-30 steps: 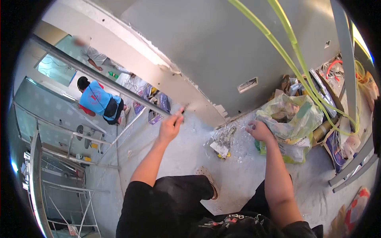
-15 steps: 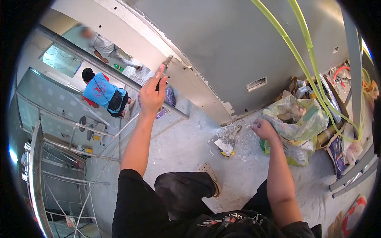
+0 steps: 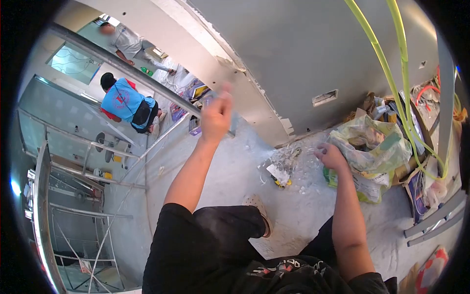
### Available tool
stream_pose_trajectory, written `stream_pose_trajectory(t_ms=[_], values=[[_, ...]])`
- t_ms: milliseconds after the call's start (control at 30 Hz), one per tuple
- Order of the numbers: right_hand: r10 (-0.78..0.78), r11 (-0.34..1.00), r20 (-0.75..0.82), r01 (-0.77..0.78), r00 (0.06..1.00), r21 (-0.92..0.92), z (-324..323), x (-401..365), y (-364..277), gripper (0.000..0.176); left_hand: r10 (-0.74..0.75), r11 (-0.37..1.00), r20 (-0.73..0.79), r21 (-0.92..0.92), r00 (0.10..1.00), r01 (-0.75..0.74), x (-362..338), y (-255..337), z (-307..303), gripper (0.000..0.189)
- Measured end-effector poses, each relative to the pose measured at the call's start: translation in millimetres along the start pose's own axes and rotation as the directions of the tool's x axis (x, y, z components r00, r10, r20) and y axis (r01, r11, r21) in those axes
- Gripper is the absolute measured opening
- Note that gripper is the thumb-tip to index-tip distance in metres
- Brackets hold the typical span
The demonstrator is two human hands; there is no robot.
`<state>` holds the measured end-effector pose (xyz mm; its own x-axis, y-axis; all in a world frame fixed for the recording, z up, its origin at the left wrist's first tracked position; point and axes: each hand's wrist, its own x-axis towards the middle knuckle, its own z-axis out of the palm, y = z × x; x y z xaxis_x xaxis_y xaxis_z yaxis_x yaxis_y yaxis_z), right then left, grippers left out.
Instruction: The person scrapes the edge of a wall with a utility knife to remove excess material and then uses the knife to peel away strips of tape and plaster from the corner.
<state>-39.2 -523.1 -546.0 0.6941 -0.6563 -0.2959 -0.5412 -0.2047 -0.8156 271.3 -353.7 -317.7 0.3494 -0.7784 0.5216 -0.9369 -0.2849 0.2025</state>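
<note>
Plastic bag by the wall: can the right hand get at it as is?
Probably yes. The right hand is low near the floor, right beside the bag, and nothing shows between them. Whether the hand already holds something is unclear.

Up the middle, before the lower edge of the wall panel (image 3: 303, 49): left hand (image 3: 215, 115), raised. Lower right of it, down near the floor (image 3: 225, 181): right hand (image 3: 332, 157), between a debris pile (image 3: 280, 169) just to its left and a stuffed bag (image 3: 369, 147) just beside it on the right. Behind the bag, against the foot of the panel: heap of boxes and cables (image 3: 391, 110). Above the bag, hanging across the panel: two tubes (image 3: 364, 30). Below the debris pile, on the floor: a shoe (image 3: 255, 203). Far left: scaffold frame (image 3: 40, 206). Behind the left hand, slanting: a rail (image 3: 122, 69). Beyond the rail, well apart from both hands: one crouching person (image 3: 125, 100), another person (image 3: 127, 44) farther back.
</note>
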Motion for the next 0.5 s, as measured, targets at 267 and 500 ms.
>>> stream_pose_trajectory(t_ms=[267,500], values=[[-0.047,0.999,-0.044,0.048,0.998,0.023,-2,5,8,0.05,0.179,0.977,-0.057,-0.11,0.982,-0.185,-34,-34,-19,0.034],[-0.02,0.999,-0.026,0.021,0.999,0.039,-5,3,3,0.05,0.397,0.914,-0.208,0.006,0.894,-0.405,54,7,-67,0.035]])
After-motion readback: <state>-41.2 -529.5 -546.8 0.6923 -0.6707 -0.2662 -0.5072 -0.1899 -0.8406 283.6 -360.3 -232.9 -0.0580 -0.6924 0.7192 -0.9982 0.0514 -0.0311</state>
